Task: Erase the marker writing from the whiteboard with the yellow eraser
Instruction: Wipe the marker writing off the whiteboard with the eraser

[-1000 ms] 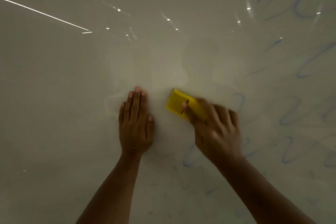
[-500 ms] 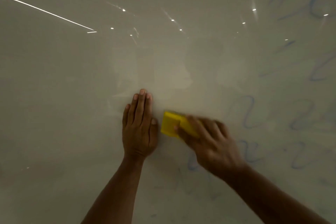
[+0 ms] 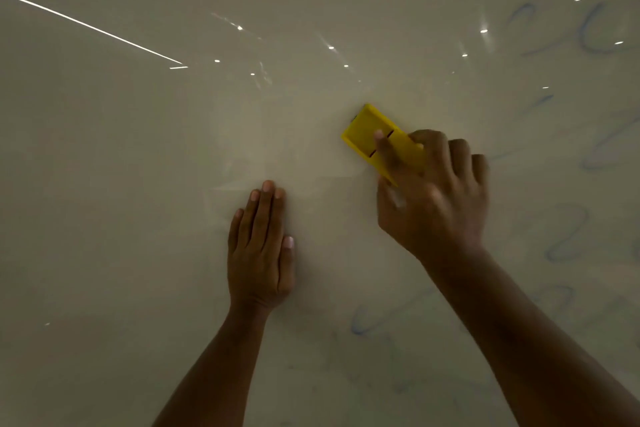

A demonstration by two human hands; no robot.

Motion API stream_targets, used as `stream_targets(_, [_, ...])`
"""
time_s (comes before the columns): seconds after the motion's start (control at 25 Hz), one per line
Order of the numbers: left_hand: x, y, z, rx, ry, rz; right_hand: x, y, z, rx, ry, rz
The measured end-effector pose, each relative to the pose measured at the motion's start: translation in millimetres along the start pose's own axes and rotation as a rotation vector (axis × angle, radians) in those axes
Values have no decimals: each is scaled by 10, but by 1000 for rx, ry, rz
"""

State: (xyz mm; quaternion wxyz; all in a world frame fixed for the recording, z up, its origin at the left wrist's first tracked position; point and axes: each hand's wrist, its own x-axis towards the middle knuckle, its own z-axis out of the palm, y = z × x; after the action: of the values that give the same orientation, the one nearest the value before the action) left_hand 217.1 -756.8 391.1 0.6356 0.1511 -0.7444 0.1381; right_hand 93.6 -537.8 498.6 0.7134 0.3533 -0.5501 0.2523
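The whiteboard (image 3: 138,184) fills the whole view. My right hand (image 3: 433,198) grips the yellow eraser (image 3: 363,130) and presses it against the board right of centre; its forefinger lies along the eraser's back. My left hand (image 3: 259,250) rests flat on the board with its fingers straight and together, below and to the left of the eraser. Faint blue marker writing (image 3: 568,236) runs in loops down the right side of the board, and one blue stroke (image 3: 367,322) lies under my right forearm. The board's left and centre show no writing.
Small bright reflections of lamps (image 3: 330,47) dot the upper board, and a long thin light streak (image 3: 86,26) crosses the upper left. Faint smudges (image 3: 398,385) mark the board low down between my forearms.
My right hand has swept the eraser up and to the right, away from my left hand. My left hand has stayed flat on the board.
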Motion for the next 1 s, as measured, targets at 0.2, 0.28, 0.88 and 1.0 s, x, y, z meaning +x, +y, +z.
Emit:
stream_targets(0.2, [-5, -17, 10, 15, 25, 26, -518, -426, 36, 164, -37, -233])
stream_targets(0.28, [-9, -17, 16, 17, 32, 29, -707, -406, -23, 198, -111, -377])
stream_targets(0.88, [-78, -74, -19, 20, -23, 55, -972, -241, -22, 319, -166, -501])
stream_targets(1.0, [-87, -92, -40, 40, -20, 74, -1254, -482, -37, 403, -220, -449])
